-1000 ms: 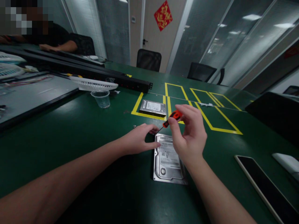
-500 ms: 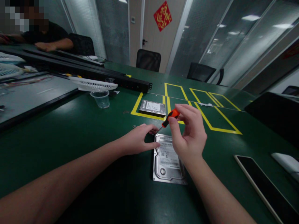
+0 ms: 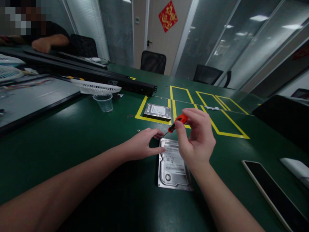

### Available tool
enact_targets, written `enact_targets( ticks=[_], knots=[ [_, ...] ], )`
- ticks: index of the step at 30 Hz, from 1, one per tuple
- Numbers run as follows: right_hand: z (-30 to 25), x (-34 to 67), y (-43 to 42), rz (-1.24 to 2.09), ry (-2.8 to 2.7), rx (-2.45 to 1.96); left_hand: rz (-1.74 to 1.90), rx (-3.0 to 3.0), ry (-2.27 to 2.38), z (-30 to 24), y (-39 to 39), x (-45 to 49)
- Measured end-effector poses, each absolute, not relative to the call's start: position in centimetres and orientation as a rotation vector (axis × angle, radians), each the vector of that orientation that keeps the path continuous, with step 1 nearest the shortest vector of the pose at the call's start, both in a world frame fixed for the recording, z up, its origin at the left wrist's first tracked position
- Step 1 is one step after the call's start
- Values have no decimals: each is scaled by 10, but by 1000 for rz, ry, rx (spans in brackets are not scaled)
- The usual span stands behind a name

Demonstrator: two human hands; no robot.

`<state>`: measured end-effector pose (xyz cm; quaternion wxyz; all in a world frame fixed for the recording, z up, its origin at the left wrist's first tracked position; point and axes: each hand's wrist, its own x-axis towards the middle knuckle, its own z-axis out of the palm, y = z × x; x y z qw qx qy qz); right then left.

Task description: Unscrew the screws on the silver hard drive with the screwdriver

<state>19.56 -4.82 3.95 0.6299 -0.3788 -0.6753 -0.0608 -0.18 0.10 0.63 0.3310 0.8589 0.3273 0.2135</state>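
Note:
A silver hard drive (image 3: pixel 172 164) lies label up on the green table in front of me. My left hand (image 3: pixel 143 145) steadies its far left corner, the thumb on the top face and the curled fingers by the corner. A red and black screwdriver (image 3: pixel 177 123) is gripped in my right hand (image 3: pixel 198 138), slanting down to the left. Its thin shaft reaches that same corner, close to my left fingertips; whether the tip sits in a screw is too small to tell. Tiny loose metal pieces (image 3: pixel 138 131), perhaps screws, lie left of the corner.
Another hard drive (image 3: pixel 157 111) rests inside a yellow tape outline ahead. A clear plastic cup (image 3: pixel 105 103) and a white basket (image 3: pixel 96 86) stand at left, by a long black bar (image 3: pixel 135 86). A phone-like slab (image 3: pixel 272 190) lies right. A person (image 3: pixel 51 40) sits far left.
My right hand and the screwdriver handle have shifted very slightly right. My left hand and the hard drive keep their places. The other person's hand has moved a little left.

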Motion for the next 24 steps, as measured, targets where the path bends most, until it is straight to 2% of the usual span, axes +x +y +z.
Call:
enact_targets(
  ticks=[24],
  knots=[
    [36,195,-48,7,-1551,-845,562,2263,867,4,1,-2]
  ],
)
